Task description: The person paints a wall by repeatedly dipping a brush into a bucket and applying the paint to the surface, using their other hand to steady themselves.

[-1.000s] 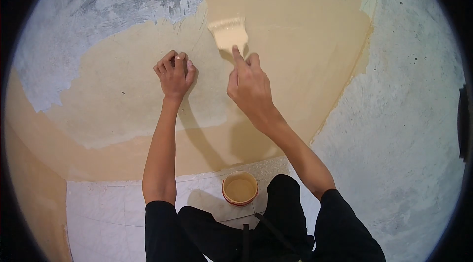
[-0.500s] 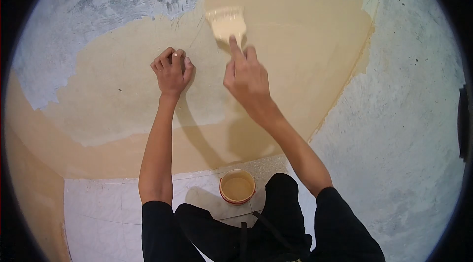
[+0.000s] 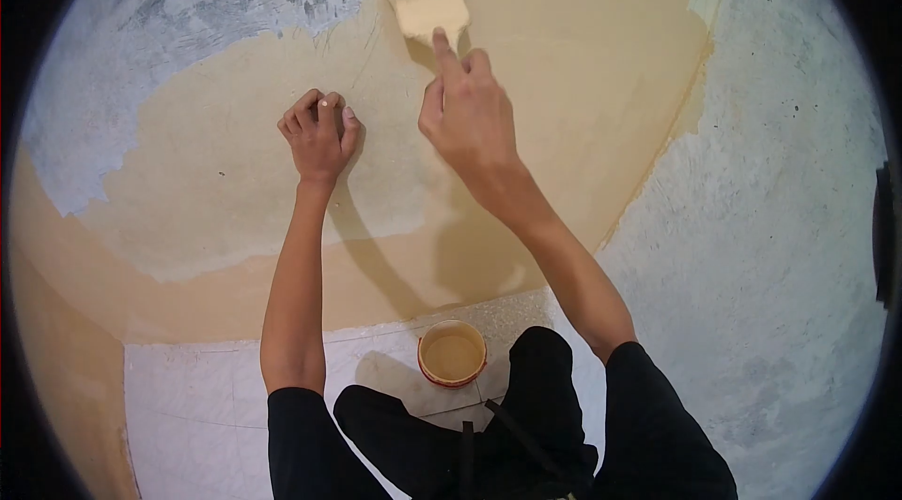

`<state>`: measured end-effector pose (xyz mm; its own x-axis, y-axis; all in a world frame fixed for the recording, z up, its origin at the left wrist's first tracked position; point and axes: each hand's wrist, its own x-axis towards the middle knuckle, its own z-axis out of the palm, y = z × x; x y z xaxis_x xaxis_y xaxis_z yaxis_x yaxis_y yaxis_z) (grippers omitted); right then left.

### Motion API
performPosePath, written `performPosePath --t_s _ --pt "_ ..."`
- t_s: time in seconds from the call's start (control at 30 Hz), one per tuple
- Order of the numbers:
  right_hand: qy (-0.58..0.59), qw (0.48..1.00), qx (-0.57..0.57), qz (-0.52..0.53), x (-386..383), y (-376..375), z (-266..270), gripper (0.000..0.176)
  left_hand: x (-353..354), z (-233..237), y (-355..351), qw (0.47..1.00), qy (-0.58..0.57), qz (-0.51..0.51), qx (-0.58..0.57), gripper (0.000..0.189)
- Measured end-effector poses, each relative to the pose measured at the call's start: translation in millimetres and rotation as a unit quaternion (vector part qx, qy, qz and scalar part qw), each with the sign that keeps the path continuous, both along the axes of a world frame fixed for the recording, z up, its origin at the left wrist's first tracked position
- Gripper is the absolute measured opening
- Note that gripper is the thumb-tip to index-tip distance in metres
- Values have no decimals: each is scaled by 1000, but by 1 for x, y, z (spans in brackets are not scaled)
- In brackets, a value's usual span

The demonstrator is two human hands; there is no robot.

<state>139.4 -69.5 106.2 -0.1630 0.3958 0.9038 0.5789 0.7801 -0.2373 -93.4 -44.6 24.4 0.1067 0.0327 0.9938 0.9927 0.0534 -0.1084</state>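
In the head view, my right hand (image 3: 472, 115) is closed around the handle of a wide paintbrush (image 3: 430, 9), with the index finger stretched along it. Cream paint coats the brush, whose bristle end points up over the tan painted wall patch (image 3: 564, 96). My left hand (image 3: 320, 138) is at the wall to the left, fingers bent and somewhat apart, thumb out to the side. I see nothing held in it, though its palm side is hidden. Below, between my knees, a small paint bucket (image 3: 452, 380) with tan paint stands on the floor.
Rough grey-white wall (image 3: 761, 246) borders the tan patch above and on the right. A tan side wall (image 3: 66, 359) meets it at left. Pale floor tiles (image 3: 197, 406) lie beneath, and a dark object (image 3: 883, 235) shows at the right edge.
My right hand has pushed the paintbrush upward along the wall, towards the top edge of the tan patch. My left hand stays at nearly the same spot.
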Motion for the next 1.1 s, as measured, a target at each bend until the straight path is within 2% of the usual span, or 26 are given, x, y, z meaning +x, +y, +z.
performPosePath --t_s 0.07,0.13,0.17,0.23,0.27,0.33,0.43,0.47,0.53,0.63,0.67,0.73,0.93,1.03,1.1 --pt "-17 1000 -3 -13 1 -2 -18 44 -1 1 -1 1000 2 7 2 20" --pt "-80 992 -94 -9 10 -16 -40 46 -2 1 0 1000 3 4 4 20" --pt "-80 992 -94 -9 15 -20 -47 46 -2 1 0 1000 3 -1 5 20" --pt "-74 991 -95 55 26 -23 -54 48 -1 -1 0 1000 1 2 1 20" --pt "-74 991 -93 56 29 -22 -49 48 -2 0 0 1000 -1 4 -2 20" --pt "-61 997 -5 55 33 -18 -35 51 -2 1 0 1000 2 6 3 20" --pt "-15 1000 18 18 26 -9 -5 49 -1 -1 -1 1000 1 6 -6 20" --pt "-13 1000 18 17 23 -8 -4 49 -1 -1 -1 1000 -2 8 -15 21" --pt "-40 998 -26 -51 19 -7 -2 48 -1 0 -1 1000 -1 4 -14 20" --pt "-81 991 -63 -90 19 -13 -24 48 -1 -1 -1 1000 -3 3 -13 20" --pt "-82 991 -62 -90 23 -16 -28 48 -1 -1 -1 1000 -3 5 -13 20" --pt "-82 995 -59 -16 36 -20 -33 46 -1 0 -1 1000 2 2 -3 19" --pt "-22 1000 -12 16 32 -23 17 45 0 -1 -1 1000 -1 -2 -8 21" --pt "-11 999 38 -4 7 -4 32 48 -1 -1 -2 1000 -1 -6 -9 21" --pt "-34 999 14 -22 -7 -1 31 50 -1 0 -2 1000 -2 -9 -9 21"
